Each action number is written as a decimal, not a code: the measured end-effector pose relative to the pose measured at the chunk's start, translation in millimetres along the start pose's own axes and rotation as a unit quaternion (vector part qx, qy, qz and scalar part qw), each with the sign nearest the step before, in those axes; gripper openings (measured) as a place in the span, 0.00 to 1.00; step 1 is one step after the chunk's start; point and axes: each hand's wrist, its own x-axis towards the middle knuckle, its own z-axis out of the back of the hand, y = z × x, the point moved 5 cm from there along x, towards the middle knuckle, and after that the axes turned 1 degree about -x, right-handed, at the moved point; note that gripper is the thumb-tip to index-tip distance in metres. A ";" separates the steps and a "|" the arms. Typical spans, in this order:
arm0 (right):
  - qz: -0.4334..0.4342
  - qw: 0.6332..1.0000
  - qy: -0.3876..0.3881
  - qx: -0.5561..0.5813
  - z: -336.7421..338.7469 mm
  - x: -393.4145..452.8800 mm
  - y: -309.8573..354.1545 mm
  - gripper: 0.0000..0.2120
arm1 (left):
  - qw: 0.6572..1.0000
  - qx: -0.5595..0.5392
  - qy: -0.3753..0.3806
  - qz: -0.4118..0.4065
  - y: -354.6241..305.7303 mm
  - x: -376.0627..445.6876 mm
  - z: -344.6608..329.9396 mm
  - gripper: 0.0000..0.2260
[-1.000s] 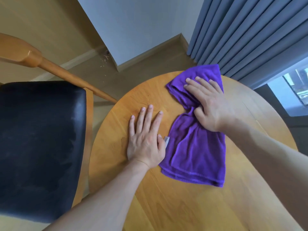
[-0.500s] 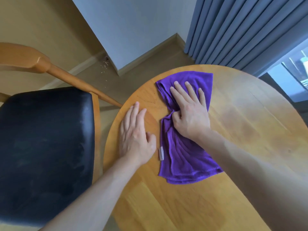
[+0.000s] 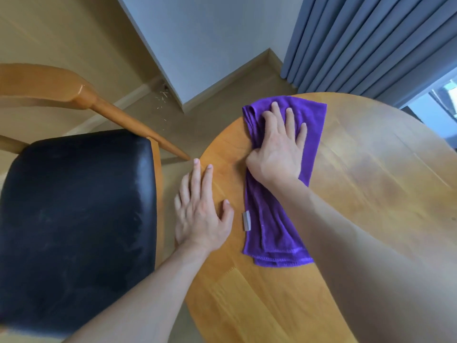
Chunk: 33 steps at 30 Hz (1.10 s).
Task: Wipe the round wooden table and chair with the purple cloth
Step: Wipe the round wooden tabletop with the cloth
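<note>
The purple cloth (image 3: pixel 272 229) lies folded lengthwise on the left part of the round wooden table (image 3: pixel 371 194). My right hand (image 3: pixel 279 149) presses flat on the cloth's far end with fingers spread, near the table's far left rim. My left hand (image 3: pixel 200 211) rests palm down on the table's left edge, fingers straight, beside the cloth and not touching it. The wooden chair (image 3: pixel 81 209) with a black padded seat stands just left of the table.
The chair's wooden armrest (image 3: pixel 99 105) angles toward the table edge. A white wall corner (image 3: pixel 197 58) and grey-blue curtains (image 3: pixel 371 40) stand beyond the table. Beige floor with small debris (image 3: pixel 162 95) shows between chair and wall.
My right hand has slid the cloth toward the table's far left rim. My left hand has shifted left to the table's edge and the cloth's near end now trails longer.
</note>
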 end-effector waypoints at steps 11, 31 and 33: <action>0.316 0.929 0.181 -0.065 -6.4 -69.2 -12.7 0.40 | 0.999 -0.009 0.031 -0.007 1.1 -3.9 -1.8 0.36; 0.298 0.940 0.152 -0.064 5.0 -53.5 -19.3 0.35 | 0.999 -0.038 0.028 -0.007 0.5 -3.5 0.0 0.35; 0.249 0.960 0.115 -0.053 8.5 -32.9 -19.0 0.35 | 0.999 -0.039 0.026 -0.005 0.7 -1.0 -0.1 0.35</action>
